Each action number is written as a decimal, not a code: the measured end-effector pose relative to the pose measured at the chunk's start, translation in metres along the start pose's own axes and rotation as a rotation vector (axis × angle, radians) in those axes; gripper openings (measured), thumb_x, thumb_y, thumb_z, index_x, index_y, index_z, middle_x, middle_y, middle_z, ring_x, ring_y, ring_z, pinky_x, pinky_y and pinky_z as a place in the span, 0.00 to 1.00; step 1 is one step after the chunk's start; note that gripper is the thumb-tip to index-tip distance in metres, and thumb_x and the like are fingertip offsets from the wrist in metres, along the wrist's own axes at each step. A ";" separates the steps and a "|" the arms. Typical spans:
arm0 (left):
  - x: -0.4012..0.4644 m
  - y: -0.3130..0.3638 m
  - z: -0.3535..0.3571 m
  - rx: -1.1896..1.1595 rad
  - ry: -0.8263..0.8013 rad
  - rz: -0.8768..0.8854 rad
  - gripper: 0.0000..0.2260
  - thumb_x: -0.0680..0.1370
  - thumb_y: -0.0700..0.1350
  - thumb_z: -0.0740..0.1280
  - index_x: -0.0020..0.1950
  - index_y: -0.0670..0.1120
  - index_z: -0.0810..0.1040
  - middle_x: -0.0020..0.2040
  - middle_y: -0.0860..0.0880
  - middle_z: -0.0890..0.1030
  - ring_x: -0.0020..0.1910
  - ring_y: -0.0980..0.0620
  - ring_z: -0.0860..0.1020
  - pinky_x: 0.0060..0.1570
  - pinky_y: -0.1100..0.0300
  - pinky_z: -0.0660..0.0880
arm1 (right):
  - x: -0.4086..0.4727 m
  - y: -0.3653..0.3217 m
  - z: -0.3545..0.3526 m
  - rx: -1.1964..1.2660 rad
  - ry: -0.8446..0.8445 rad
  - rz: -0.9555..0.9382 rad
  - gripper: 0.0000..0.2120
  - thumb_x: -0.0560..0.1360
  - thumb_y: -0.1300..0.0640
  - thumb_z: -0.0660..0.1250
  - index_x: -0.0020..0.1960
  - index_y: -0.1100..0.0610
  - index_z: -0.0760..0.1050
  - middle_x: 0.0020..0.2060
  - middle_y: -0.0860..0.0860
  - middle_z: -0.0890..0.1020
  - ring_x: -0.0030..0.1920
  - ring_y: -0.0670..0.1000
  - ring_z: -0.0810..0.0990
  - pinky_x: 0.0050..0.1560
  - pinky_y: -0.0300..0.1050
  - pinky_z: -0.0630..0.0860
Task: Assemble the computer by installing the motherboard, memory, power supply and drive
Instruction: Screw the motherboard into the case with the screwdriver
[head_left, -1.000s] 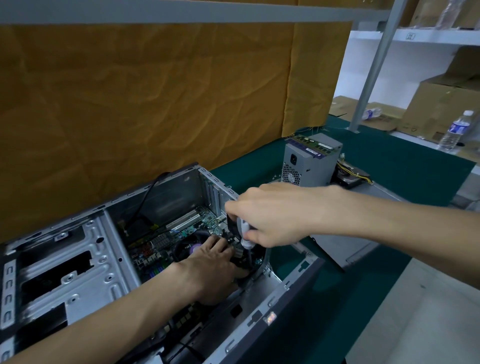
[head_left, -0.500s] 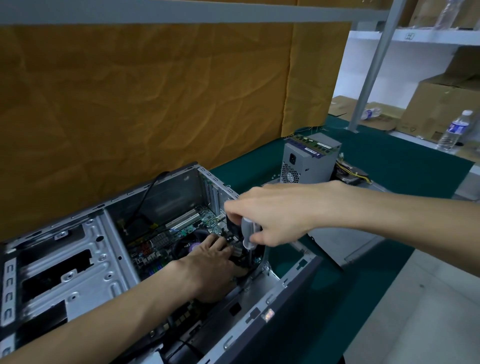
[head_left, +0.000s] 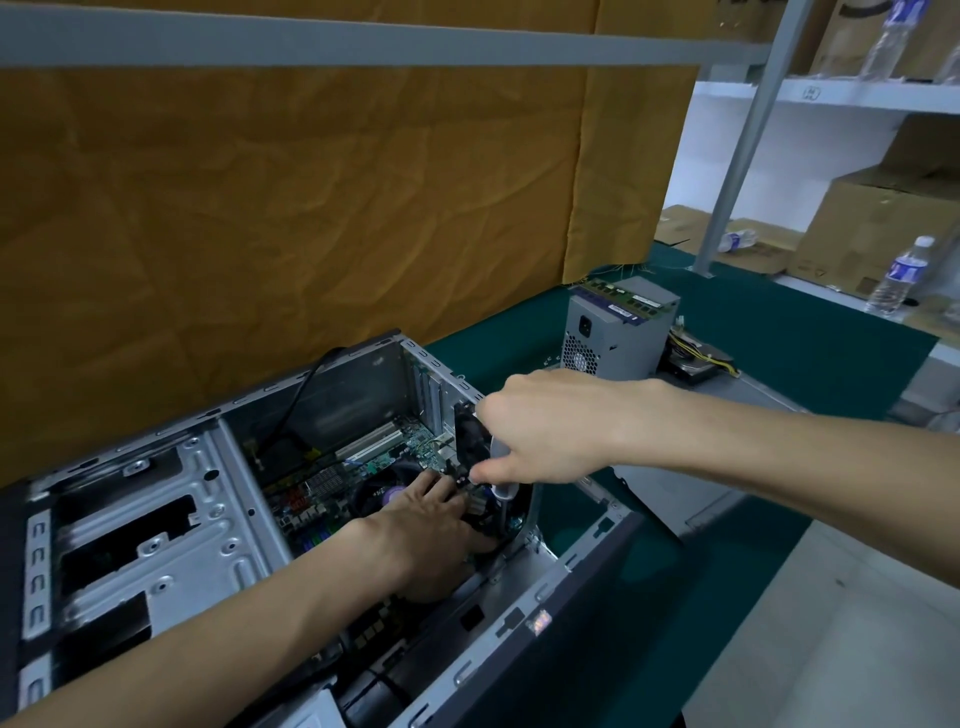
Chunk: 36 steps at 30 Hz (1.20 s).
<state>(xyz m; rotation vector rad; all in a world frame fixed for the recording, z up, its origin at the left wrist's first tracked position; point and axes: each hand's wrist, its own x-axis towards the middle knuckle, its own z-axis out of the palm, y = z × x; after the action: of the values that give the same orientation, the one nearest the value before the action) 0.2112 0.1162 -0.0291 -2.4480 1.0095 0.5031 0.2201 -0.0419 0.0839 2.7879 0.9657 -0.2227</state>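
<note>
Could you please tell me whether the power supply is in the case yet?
Out: the power supply stands on the table, beyond the open case.

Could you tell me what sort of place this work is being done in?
Probably a stockroom workbench: metal shelving holds cardboard boxes, and a green mat carries an open computer case.

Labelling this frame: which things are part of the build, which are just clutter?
Job:
case
motherboard
screwdriver, in right hand
left hand inside the case
power supply
memory sticks on top of it
drive behind it

Clutter:
water bottle
boxes
shelf post
</note>
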 end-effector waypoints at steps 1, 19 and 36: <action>0.000 0.000 0.000 -0.004 -0.004 0.003 0.20 0.86 0.57 0.53 0.79 0.63 0.61 0.76 0.40 0.65 0.74 0.38 0.59 0.75 0.42 0.54 | -0.001 -0.001 -0.001 0.006 -0.005 0.005 0.22 0.81 0.38 0.63 0.39 0.55 0.66 0.33 0.51 0.72 0.31 0.50 0.71 0.30 0.46 0.66; -0.014 -0.024 -0.034 -0.594 0.865 -0.197 0.08 0.83 0.47 0.61 0.49 0.51 0.79 0.48 0.55 0.78 0.48 0.53 0.77 0.43 0.56 0.73 | -0.046 0.120 0.118 1.413 0.285 0.519 0.09 0.80 0.60 0.68 0.60 0.58 0.79 0.44 0.54 0.83 0.35 0.45 0.77 0.36 0.39 0.73; -0.020 -0.042 -0.008 -0.523 0.749 -0.306 0.19 0.85 0.53 0.59 0.76 0.61 0.67 0.67 0.56 0.71 0.66 0.50 0.68 0.63 0.52 0.67 | 0.033 0.110 0.156 0.650 0.438 0.774 0.19 0.83 0.43 0.60 0.64 0.58 0.70 0.63 0.59 0.77 0.61 0.59 0.77 0.63 0.57 0.74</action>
<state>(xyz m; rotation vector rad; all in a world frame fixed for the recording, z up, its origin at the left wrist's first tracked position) 0.2299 0.1503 -0.0022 -3.2976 0.7810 -0.3380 0.3014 -0.1418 -0.0603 3.6323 -0.2732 0.2441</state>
